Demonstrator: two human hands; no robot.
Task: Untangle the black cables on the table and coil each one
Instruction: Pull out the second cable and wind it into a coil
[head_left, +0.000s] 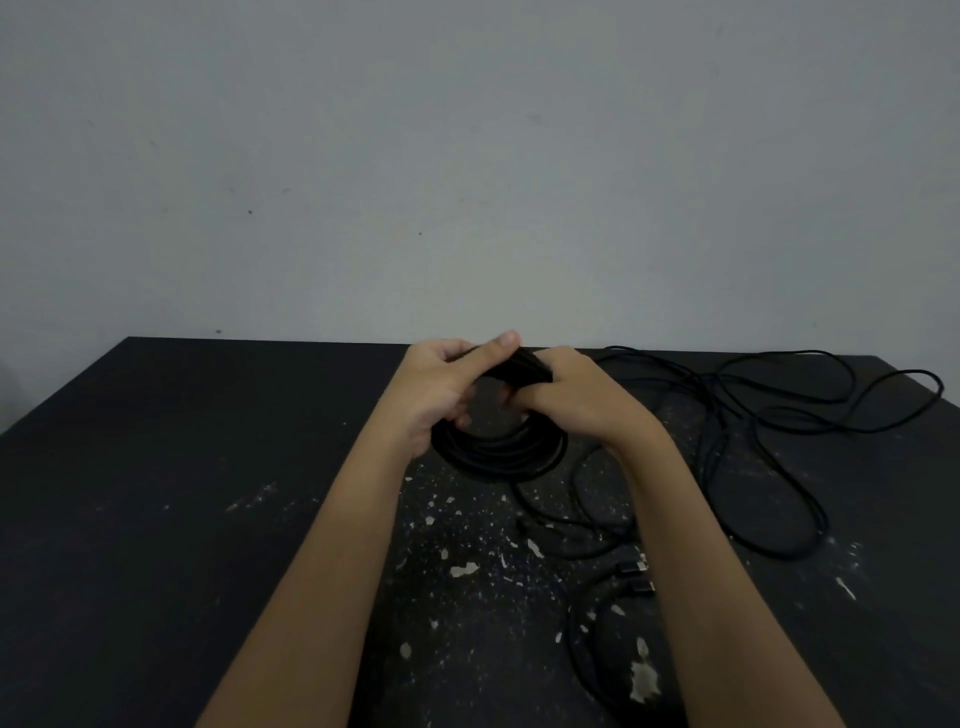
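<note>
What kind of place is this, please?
Likely a plain workroom or home work corner: a black table with white flecks stands against a bare grey wall, loose cables lie on it, and the left hand and right hand hold a coil.

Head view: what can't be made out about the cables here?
- Head view: top of the coil is covered by the left hand and right hand.
- Head view: count of loose cables; black strands overlap on the dark table.
- Head view: connectors too small, partly behind the right forearm.
</note>
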